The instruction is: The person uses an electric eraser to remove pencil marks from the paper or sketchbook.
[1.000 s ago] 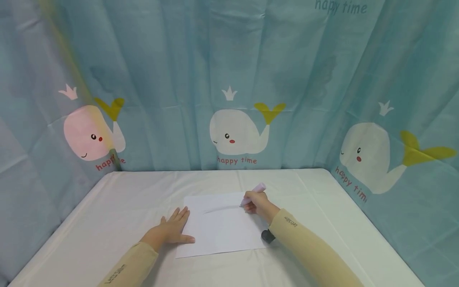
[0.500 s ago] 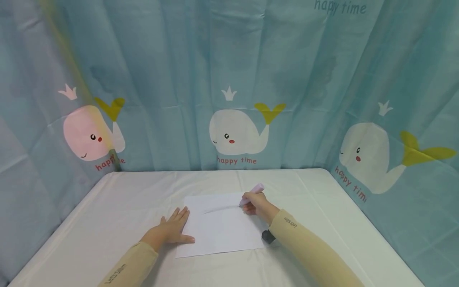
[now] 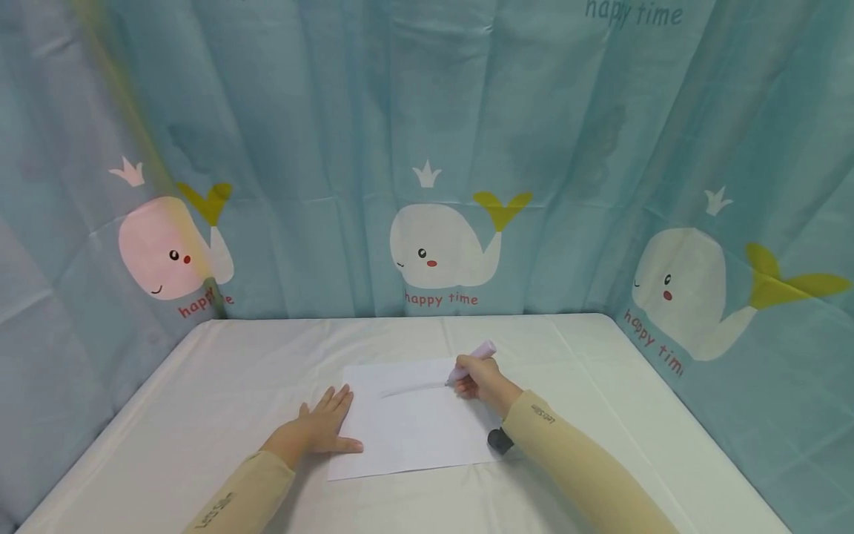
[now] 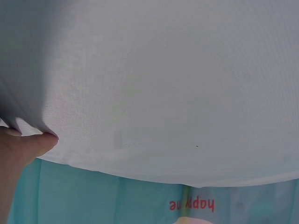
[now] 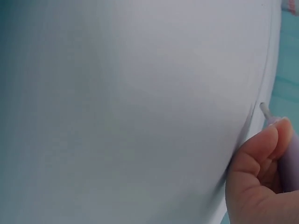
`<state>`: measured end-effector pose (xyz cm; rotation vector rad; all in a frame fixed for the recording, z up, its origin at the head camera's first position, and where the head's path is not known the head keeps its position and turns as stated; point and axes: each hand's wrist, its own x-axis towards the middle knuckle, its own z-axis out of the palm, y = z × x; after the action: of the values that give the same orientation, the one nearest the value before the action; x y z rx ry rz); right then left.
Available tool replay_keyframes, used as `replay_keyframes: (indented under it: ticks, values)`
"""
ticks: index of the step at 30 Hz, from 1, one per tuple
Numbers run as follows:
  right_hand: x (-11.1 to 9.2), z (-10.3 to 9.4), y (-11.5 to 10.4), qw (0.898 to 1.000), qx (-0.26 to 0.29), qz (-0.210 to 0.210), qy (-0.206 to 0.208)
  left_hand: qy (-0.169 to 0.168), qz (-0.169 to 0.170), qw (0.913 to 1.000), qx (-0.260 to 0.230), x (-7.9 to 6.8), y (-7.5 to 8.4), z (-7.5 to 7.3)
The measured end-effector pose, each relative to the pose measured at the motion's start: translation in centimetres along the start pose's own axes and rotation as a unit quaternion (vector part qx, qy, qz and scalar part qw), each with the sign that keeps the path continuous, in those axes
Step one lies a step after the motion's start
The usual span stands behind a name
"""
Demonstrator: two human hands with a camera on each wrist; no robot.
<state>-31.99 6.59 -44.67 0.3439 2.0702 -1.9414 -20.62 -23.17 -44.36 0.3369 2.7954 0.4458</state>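
Observation:
A sheet of white paper (image 3: 407, 430) lies on the white-covered table. My left hand (image 3: 316, 430) rests with spread fingers on the paper's left edge, the thumb lying on the sheet. In the left wrist view only part of the left hand (image 4: 28, 148) shows. My right hand (image 3: 482, 378) pinches a lilac marker (image 3: 485, 348) over the paper's upper right, its tip pointing down and left. A faint grey streak (image 3: 414, 389) runs left from the tip; I cannot tell whether it is ink or shadow. The right wrist view shows thumb and finger around the marker (image 5: 288, 165).
A small black object (image 3: 499, 440) of unclear kind sits beside the right sleeve (image 3: 567, 452), near the paper's lower right. The table (image 3: 253, 356) is enclosed by a blue curtain (image 3: 320, 148) printed with whales.
My right hand and the marker shift slightly left, then slightly back right. The left hand stays in place on the paper.

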Motion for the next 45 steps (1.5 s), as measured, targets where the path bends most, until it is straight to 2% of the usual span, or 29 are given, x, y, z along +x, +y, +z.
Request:
replay_keyframes:
  ticks: [8,15,24,37,45]
  values:
    - [-0.06,0.12,0.0,1.0,0.007,0.004,-0.003,0.001,0.002,1.0,-0.002,0.03,-0.15,0.17]
    - [-0.36,0.19,-0.23,0.999,-0.001,0.012,-0.033,0.003,0.0,1.0,0.002,0.19,-0.18,0.34]
    - [-0.13,0.2,-0.35,1.0,-0.007,0.01,-0.021,0.004,-0.005,0.9999,0.008,0.04,0.09,0.08]
    - [-0.47,0.27,-0.58,1.0,0.03,0.001,-0.006,0.003,-0.004,1.0,0.003,-0.19,0.54,-0.2]
    - [-0.29,0.46,-0.53,1.0,0.011,0.006,-0.005,0.001,-0.007,0.9999,0.008,0.12,0.15,0.02]
